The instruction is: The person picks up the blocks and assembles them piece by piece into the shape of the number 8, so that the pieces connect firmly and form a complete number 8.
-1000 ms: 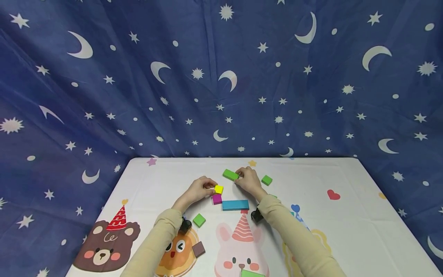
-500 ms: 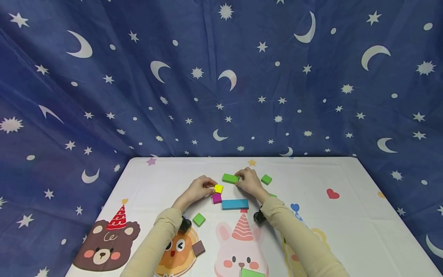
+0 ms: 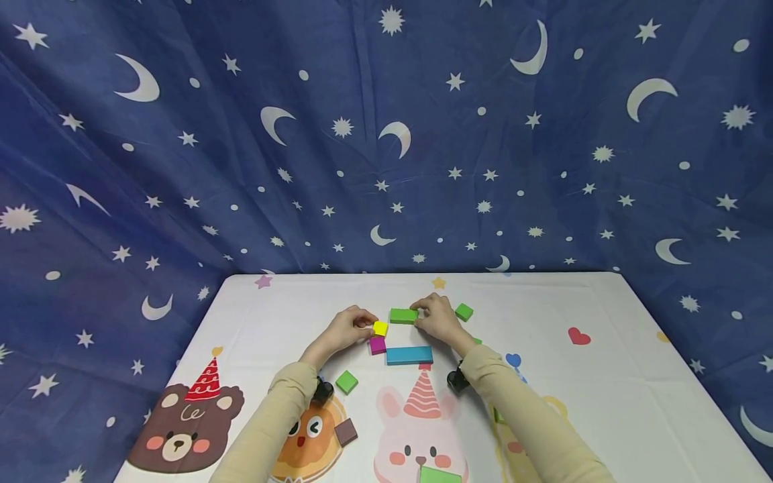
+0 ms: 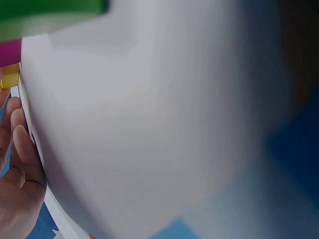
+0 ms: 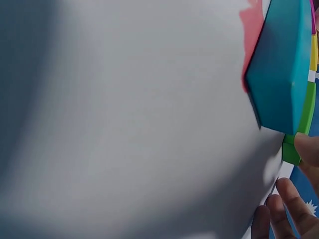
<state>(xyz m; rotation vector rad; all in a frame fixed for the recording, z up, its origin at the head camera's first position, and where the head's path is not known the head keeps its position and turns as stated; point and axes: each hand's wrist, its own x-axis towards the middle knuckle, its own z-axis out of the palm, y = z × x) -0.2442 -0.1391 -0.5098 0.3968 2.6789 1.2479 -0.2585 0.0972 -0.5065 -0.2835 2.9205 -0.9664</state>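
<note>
My left hand (image 3: 348,329) pinches a small yellow block (image 3: 380,329), which sits right behind a magenta block (image 3: 377,345). In the left wrist view, that hand (image 4: 22,174) shows at the left edge beneath the yellow block (image 4: 10,78). Further back, my right hand (image 3: 439,316) grips the right end of a long green block (image 3: 402,316) between thumb and fingers. The right wrist view has the thumb against the green block (image 5: 307,112). A long blue block (image 3: 409,356) lies in front, roughly parallel to the green one, its left end at the magenta block.
A small green block (image 3: 464,312) lies right of my right hand. Nearer me are another green block (image 3: 347,382), a brown block (image 3: 346,433) and a light green block (image 3: 440,475) at the bottom edge. Green pieces peek out beside the right sleeve (image 3: 522,412).
The long green block has turned from slanted to nearly level and come slightly towards me, with my right hand following. My left hand stays at the yellow block.
</note>
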